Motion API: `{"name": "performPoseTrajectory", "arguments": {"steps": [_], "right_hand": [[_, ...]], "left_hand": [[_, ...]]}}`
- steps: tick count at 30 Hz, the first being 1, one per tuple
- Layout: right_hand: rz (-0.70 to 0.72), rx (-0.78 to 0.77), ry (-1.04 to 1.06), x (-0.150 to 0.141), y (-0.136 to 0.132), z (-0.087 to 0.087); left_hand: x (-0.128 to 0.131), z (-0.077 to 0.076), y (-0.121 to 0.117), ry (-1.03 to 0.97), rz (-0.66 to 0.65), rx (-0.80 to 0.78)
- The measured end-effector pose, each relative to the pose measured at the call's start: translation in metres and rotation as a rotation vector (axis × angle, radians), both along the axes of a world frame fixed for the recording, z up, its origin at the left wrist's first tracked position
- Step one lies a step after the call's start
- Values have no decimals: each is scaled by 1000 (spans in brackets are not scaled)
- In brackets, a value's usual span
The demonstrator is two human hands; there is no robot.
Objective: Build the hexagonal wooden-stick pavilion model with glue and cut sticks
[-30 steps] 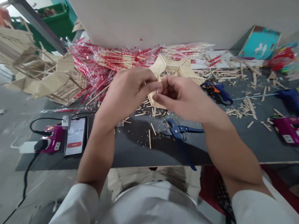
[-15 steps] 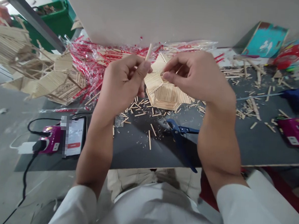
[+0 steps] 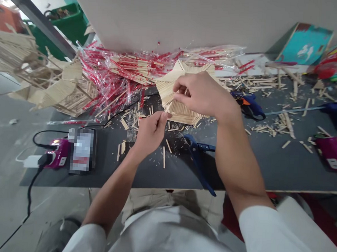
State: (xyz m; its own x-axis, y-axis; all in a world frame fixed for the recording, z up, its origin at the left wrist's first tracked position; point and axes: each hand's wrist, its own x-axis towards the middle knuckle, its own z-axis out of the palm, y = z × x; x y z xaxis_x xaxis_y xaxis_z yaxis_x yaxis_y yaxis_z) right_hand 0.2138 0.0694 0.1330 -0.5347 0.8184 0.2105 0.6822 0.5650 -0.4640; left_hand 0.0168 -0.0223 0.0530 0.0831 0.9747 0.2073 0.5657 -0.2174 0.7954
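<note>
My right hand [image 3: 204, 96] pinches the near edge of the wooden stick model [image 3: 175, 90], a faceted piece built of panels of thin sticks laid side by side, and holds it tilted just above the dark table [image 3: 269, 162]. Several panels are already joined into a shell; the face under my fingers looks closed, though my hand hides part of it, so I cannot tell whether a gap is left there. My left hand [image 3: 151, 130] sits just below and to the left of that grip, fingertips closed together as if on one small stick, but the view is too blurred to be sure anything is between them.

By my judgement the piece is well along yet not finished: loose cut sticks [image 3: 163, 156] lie scattered right under my left hand. The blue cutter [image 3: 197, 158] rests on the table just below my right wrist. Beyond the model, the red-and-clear packets of sticks [image 3: 123, 73] are heaped, and far to the left stands a larger stick structure [image 3: 53, 90]. A blue glue gun [image 3: 248, 104] lies to the right of my grip.
</note>
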Motion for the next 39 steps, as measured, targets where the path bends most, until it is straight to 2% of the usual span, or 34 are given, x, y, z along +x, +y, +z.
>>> {"name": "performPoseTrajectory", "arguments": {"steps": [5, 20, 28, 36, 39], "right_hand": [[46, 13, -32, -2, 1, -2], [105, 19, -85, -10, -2, -6], [116, 29, -93, -10, 1, -8], [97, -5, -82, -10, 2, -8], [93, -13, -85, -11, 1, -7]], "left_hand": [[3, 1, 3, 127, 77, 21], [13, 1, -6, 35, 52, -32], [15, -5, -6, 147, 112, 39], [13, 3, -7, -62, 20, -75], [13, 5, -7, -80, 14, -81]]}}
